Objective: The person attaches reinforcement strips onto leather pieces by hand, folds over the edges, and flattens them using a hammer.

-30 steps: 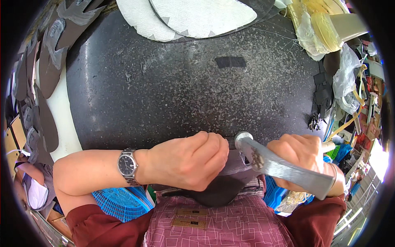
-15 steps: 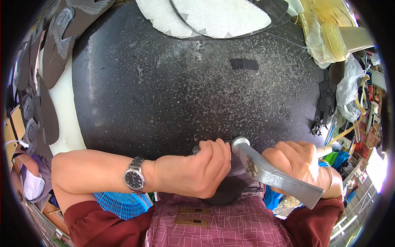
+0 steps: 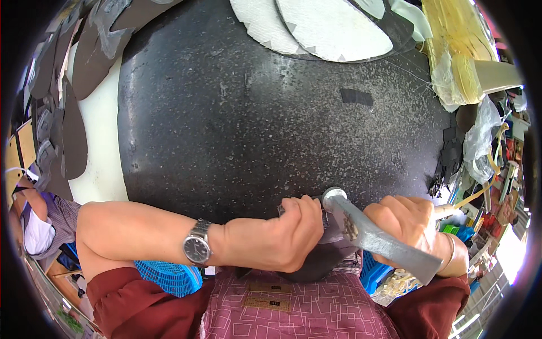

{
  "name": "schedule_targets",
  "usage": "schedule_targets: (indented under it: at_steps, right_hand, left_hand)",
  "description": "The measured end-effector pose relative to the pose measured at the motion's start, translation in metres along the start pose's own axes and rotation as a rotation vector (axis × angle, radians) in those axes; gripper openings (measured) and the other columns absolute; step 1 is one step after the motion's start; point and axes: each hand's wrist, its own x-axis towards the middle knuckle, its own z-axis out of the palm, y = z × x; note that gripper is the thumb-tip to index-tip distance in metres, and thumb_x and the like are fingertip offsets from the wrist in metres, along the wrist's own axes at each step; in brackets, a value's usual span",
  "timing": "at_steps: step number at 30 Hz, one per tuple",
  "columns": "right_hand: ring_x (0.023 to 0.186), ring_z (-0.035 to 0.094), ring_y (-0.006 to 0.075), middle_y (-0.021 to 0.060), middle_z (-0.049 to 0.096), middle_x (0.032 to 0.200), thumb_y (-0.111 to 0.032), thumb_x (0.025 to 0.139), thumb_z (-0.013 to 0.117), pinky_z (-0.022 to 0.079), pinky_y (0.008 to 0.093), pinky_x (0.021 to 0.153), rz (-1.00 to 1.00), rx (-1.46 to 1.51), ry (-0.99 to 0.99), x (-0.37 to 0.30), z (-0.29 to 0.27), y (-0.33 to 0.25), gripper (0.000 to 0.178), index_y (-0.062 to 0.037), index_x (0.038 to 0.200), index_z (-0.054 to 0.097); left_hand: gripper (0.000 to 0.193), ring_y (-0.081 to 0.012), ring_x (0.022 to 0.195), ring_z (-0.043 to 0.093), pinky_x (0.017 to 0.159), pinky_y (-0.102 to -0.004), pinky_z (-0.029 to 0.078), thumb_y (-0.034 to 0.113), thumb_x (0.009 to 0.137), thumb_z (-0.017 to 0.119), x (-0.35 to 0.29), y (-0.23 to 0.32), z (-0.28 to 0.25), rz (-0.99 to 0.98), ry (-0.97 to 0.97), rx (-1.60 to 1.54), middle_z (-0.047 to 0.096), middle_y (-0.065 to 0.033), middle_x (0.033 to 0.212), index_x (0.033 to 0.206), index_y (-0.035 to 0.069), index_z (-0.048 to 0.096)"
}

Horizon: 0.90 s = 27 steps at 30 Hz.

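From my distant post I've got the left hand (image 3: 276,240) clenched on a dark piece (image 3: 319,264), its fingertips hidden from me; the piece sits at the near edge of the black work surface (image 3: 254,141) and drapes down in front of the patterned apron (image 3: 282,319); over on the right, the right hand (image 3: 402,223) is wrapped around the handle of a metal hammer (image 3: 389,244), the pale handle end poking out beyond the fist; the hammer's round face is just beside the left knuckles, its flat tail angling down toward the right forearm; whether that face touches the piece, I can't tell; out ahead, I see a small black strip (image 3: 357,97) lying alone, white cut pieces (image 3: 336,28) overlapping at the far edge, and brown pieces (image 3: 73,135) piled at the left; a wristwatch (image 3: 196,248) rides the left wrist.
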Motion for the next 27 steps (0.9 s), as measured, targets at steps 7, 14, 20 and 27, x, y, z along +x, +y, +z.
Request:
schedule_targets:
  at_steps: [7, 14, 20, 27]
  right_hand:
    - [0.046, 0.050, 0.0150, 0.0023, 0.041, 0.062, -0.019, 0.067, 0.062, 0.038, 0.0296, 0.037, 0.011, -0.011, -0.040, 0.000, 0.003, -0.006, 0.028, -0.0039, 0.088, 0.052]
    - [0.046, 0.050, 0.0230, 0.0064, 0.049, 0.065, -0.006, 0.061, 0.067, 0.038, 0.0354, 0.040, -0.001, -0.044, -0.023, 0.004, 0.004, -0.015, 0.028, -0.0029, 0.086, 0.055]
    - [0.048, 0.050, 0.0190, 0.0051, 0.044, 0.065, -0.012, 0.065, 0.063, 0.038, 0.0327, 0.040, -0.059, 0.019, -0.102, 0.016, -0.003, -0.009, 0.028, -0.0036, 0.089, 0.053]
    - [0.048, 0.049, 0.0155, 0.0020, 0.039, 0.063, -0.018, 0.066, 0.062, 0.037, 0.0312, 0.039, -0.086, -0.007, -0.128, 0.023, -0.003, -0.012, 0.030, -0.0048, 0.091, 0.051]
  left_hand:
    - [0.025, -0.0183, 0.063, 0.056, 0.055, -0.0268, 0.048, 0.010, 0.066, 0.063, -0.013, -0.008, 0.001, -0.368, 0.157, -0.642, 0.057, -0.0085, 0.078, 0.083, -0.008, 0.064]
    - [0.029, -0.0201, 0.069, 0.057, 0.055, -0.0265, 0.048, 0.008, 0.063, 0.062, -0.016, 0.008, -0.002, -0.289, 0.131, -0.352, 0.057, -0.0106, 0.079, 0.086, -0.010, 0.063]
    - [0.032, -0.0190, 0.071, 0.055, 0.057, -0.0269, 0.047, 0.011, 0.063, 0.060, -0.020, 0.013, -0.007, -0.385, 0.088, -0.444, 0.054, -0.0099, 0.081, 0.088, -0.009, 0.062]
    - [0.028, -0.0191, 0.070, 0.055, 0.056, -0.0270, 0.048, 0.009, 0.065, 0.060, -0.028, 0.024, -0.007, -0.450, 0.148, -0.387, 0.055, -0.0121, 0.084, 0.086, -0.009, 0.061]
